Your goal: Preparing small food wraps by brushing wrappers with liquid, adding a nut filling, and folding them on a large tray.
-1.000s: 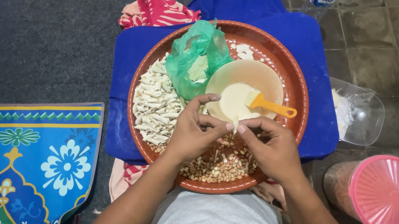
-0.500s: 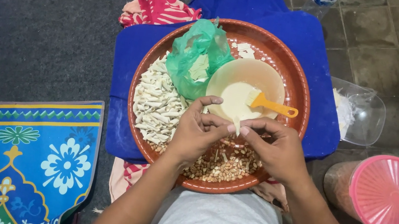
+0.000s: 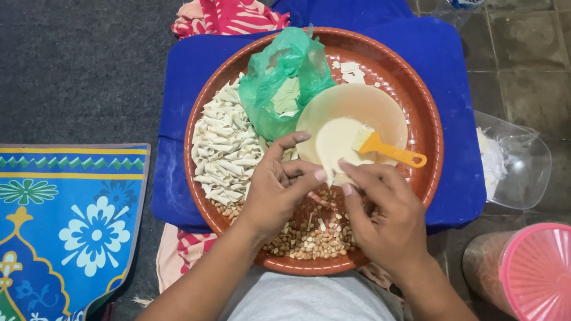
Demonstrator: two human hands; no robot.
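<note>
Both hands meet over the near half of a round brown tray [image 3: 426, 177]. The left hand [image 3: 279, 191] and the right hand [image 3: 382, 212] pinch their fingertips together on a small pale strip [image 3: 332, 179], mostly hidden, so its long axis seems to run left to right between them. Peanuts [image 3: 304, 238] lie under the hands and rolled pale pieces [image 3: 224, 151] to the left. A bowl [image 3: 356, 103] holds a yellow brush [image 3: 388, 151], handle pointing right.

Soft, even indoor light falls from above; shadows are faint. Focus is sharp at centre, a mild sheen sits on the round brown clay tray [image 3: 434, 150], and the corners darken slightly.
</note>
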